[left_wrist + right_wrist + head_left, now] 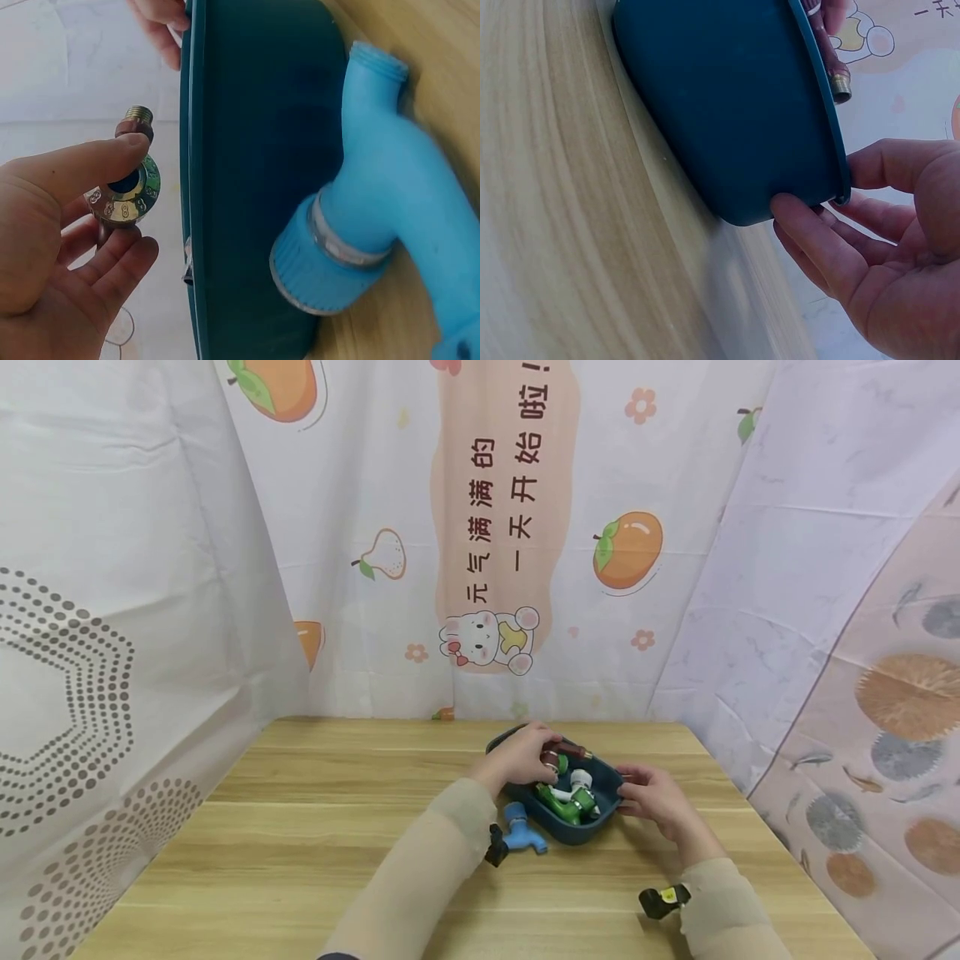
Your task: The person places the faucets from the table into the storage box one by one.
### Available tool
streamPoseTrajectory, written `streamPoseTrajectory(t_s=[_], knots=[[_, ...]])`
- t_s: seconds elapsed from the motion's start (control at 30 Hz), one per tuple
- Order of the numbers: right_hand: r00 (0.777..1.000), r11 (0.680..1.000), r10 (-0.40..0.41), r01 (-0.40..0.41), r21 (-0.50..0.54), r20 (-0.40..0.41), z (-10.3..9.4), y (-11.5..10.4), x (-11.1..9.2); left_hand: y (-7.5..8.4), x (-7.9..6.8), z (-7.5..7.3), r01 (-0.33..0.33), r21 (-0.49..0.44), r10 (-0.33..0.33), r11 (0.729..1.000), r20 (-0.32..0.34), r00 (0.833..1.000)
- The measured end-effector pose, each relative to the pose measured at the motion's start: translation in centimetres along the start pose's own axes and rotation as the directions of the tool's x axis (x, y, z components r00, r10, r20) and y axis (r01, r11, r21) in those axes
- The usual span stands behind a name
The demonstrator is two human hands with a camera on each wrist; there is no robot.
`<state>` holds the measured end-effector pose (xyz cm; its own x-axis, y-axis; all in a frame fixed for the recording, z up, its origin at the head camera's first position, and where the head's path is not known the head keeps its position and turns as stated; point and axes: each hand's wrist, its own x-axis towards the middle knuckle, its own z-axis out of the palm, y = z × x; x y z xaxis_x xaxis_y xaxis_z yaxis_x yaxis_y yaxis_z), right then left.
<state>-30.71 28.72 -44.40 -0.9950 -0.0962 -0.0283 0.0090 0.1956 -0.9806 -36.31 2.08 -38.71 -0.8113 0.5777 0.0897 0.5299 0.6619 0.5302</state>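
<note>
My left hand pinches a dark brown tap with a green-tinted ring and a brass threaded end, held over the dark teal basin. In the right wrist view the tap's threaded end shows beyond the basin's rim. With thumb and fingers, my right hand grips the corner of the basin's rim at its right end. Inside the basin lie a green tap and a white tap, partly overlapping. A blue tap lies on the table, close against the basin's near left side.
The wooden table extends around the basin. A printed curtain hangs behind the table's back edge, with more curtains at left and right. Black wrist cameras are strapped on both forearms.
</note>
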Motion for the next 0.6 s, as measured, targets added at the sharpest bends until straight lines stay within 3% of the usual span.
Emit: streamPoseTrajectory(t_s=[0.13, 0.3, 0.6], knots=[[1.000, 1.000, 0.002, -0.002, -0.007, -0.001, 0.1, -0.1, -0.1, 0.2, 0.2, 0.5, -0.019, -0.010, 0.020, 1.000, 0.011, 1.000], [1.000, 1.000, -0.003, 0.003, -0.001, 0.003, 0.2, -0.1, -0.2, 0.3, 0.4, 1.2, -0.049, 0.046, 0.048, 0.998, 0.008, 0.999], [1.000, 1.000, -0.016, 0.016, -0.008, 0.000, 0.2, 0.0, -0.2, 0.9, 0.8, 1.8, -0.053, 0.081, 0.052, 0.995, 0.015, 0.999]])
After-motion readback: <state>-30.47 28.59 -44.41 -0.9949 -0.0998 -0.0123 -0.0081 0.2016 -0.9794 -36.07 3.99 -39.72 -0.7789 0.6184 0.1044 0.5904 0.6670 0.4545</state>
